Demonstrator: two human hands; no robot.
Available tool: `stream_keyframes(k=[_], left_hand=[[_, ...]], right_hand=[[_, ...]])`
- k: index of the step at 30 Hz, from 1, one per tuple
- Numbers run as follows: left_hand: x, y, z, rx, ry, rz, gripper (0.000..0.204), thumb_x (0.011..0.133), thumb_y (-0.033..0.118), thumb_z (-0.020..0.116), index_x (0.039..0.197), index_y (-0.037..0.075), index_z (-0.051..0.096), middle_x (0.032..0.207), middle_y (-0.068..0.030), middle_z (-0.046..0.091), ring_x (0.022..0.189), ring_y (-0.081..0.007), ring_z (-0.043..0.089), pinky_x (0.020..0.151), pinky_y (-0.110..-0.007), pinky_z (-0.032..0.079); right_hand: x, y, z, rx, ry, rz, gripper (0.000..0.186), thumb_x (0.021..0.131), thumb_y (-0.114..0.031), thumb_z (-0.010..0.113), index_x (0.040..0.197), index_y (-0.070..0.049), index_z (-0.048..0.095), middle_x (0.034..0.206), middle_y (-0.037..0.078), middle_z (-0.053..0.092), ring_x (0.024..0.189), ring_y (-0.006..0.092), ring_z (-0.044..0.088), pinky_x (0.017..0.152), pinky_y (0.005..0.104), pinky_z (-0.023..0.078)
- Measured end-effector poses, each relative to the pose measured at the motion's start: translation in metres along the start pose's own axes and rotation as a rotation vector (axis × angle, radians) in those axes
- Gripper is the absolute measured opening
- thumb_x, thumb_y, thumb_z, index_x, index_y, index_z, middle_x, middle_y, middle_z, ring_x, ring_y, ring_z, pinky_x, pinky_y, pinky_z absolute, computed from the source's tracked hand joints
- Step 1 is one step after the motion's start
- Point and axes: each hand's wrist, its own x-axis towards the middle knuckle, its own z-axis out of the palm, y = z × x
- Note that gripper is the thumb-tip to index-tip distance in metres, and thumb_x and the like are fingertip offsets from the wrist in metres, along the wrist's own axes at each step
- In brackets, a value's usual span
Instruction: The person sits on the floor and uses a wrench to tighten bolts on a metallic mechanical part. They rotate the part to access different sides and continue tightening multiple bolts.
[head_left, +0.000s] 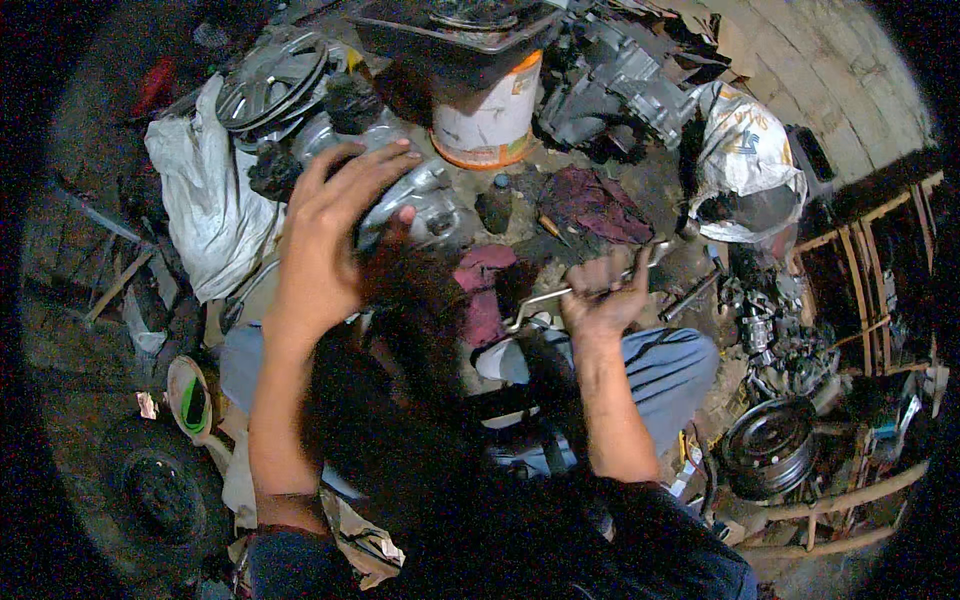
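My left hand (325, 235) is raised beside a grey cast-metal housing (425, 210), its fingers curved and spread with nothing visible in them. It overlaps the housing in view, and I cannot tell whether it touches. My right hand (605, 290) is closed around a thin bent metal wrench (540, 297), which sticks out on both sides of the fist. The wrench's left end bends down near my shoe (500, 360). Between the hands lies a dark pink rag (482, 290). Beyond the right hand are a crumpled maroon cloth (595, 203) and a small wooden-handled tool (553, 230).
A white bucket (485, 115) bears a black tray (400, 35) at the far side. Alloy wheels (270, 85) and a white sack (205, 200) are left; a large gearbox casing (620, 85), another sack (745, 150), metal parts (775, 330) and a steel wheel (768, 450) are right.
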Motion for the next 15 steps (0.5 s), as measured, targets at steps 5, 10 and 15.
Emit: stream_keyframes(k=[5,10,15], left_hand=[[0.003,0.008,-0.005,0.035,-0.031,-0.028,0.037,0.087,0.017,0.068,0.123,0.008,0.067,0.131,-0.0101,0.065,0.121,-0.0390,0.054,0.108,-0.047,0.040],[0.005,0.010,-0.002,0.049,-0.042,-0.037,0.037,0.088,0.017,0.067,0.123,0.009,0.067,0.133,-0.0096,0.064,0.125,-0.0371,0.052,0.110,-0.047,0.038],[0.005,0.012,-0.005,0.035,-0.040,-0.061,0.038,0.085,0.013,0.067,0.123,0.008,0.067,0.133,-0.0096,0.064,0.126,-0.0366,0.052,0.110,-0.046,0.037]], right_hand=[[-0.020,-0.044,0.044,0.065,-0.260,-0.136,0.047,0.101,-0.033,0.050,0.059,-0.021,0.033,0.048,-0.008,0.018,0.041,0.0067,0.010,0.040,0.0262,0.010],[-0.028,-0.061,0.055,0.173,-0.486,-0.125,0.043,0.098,-0.029,0.051,0.059,-0.020,0.036,0.047,-0.008,0.023,0.040,0.0058,0.011,0.039,0.0250,0.012],[-0.034,-0.066,0.066,0.162,-0.585,-0.120,0.044,0.097,-0.030,0.049,0.057,-0.020,0.035,0.047,-0.007,0.024,0.040,0.0060,0.013,0.040,0.0249,0.014]])
